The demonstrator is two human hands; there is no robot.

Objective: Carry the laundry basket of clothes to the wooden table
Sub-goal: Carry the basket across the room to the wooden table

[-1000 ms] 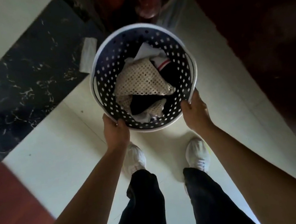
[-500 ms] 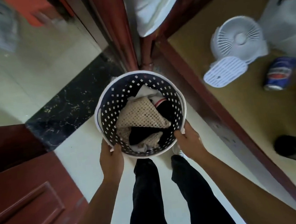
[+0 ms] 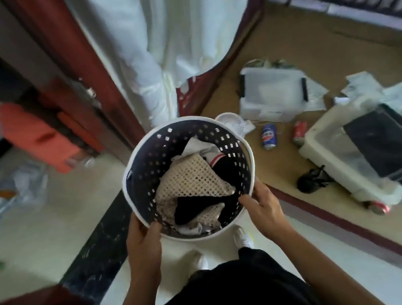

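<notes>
We hold the laundry basket [image 3: 140,165] out in front of us with both hands, above the pale floor tiles [image 3: 73,200] and our own white shoes [image 3: 196,258]. Our left hand [image 3: 142,239] is closed over the near-left part of the white rim, thumb lying inside against the dark perforated wall; our right hand [image 3: 264,210] is closed over the near-right rim in the same way, thumb reaching inward. Inside the basket lie the clothes [image 3: 194,186] — a cream open-knit piece on top, a black garment under it, and something white with a red stripe toward the far side. To the right, lower than the tiles' red-brown border, is a tan surface [image 3: 335,52] that carries two drink cans [image 3: 269,136], clear plastic bins [image 3: 272,91], loose papers and part of a small white fan [image 3: 231,122] just beyond the basket's far rim. Ahead of us hangs a white curtain [image 3: 165,29] between dark red wooden frames [image 3: 76,66], and an orange garment [image 3: 34,138] hangs at the left — the whole view there is blurred. We cannot tell whether the tan surface is the wooden table.
</notes>
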